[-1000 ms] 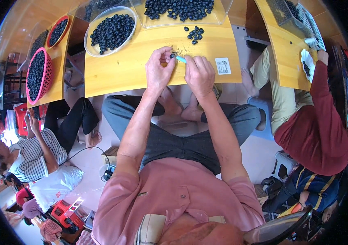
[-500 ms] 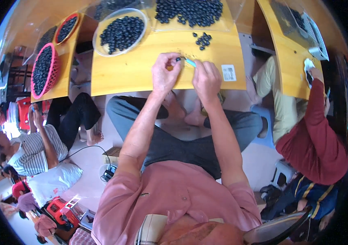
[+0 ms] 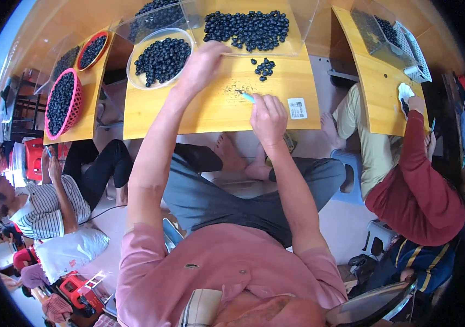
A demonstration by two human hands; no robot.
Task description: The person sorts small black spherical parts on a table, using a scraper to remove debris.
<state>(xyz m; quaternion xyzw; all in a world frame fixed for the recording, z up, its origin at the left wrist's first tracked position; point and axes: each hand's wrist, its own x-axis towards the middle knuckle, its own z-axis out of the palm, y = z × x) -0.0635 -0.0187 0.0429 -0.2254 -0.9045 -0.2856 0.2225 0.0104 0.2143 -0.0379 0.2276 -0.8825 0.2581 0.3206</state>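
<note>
My right hand [image 3: 269,114] is closed around a slim turquoise-handled tool [image 3: 248,97]. Its thin tip points left at small dark crumbs [image 3: 236,88] scattered on the yellow table. My left hand [image 3: 205,61] is raised over the table, between a round clear bowl [image 3: 190,65] and the pile of dark berries [image 3: 246,30]. Its fingers bend away and are partly hidden, so I cannot see whether they hold anything. These small round blue-black pieces look like blueberries, and many also fill the bowl. A small cluster of berries [image 3: 264,69] lies apart, right of my left hand.
A clear plastic box [image 3: 161,24] with more berries stands behind the bowl. A white label card [image 3: 297,108] lies at the table's right. At left, another table holds a pink basket [image 3: 75,106] and a red-rimmed bowl [image 3: 100,52]. People sit on both sides; a white dish [image 3: 405,91] is near the right one.
My left hand has left the tool tip, where it pinched a single berry, and moved up and left toward the bowl and pile. My right hand has shifted slightly left and down with the tool.
</note>
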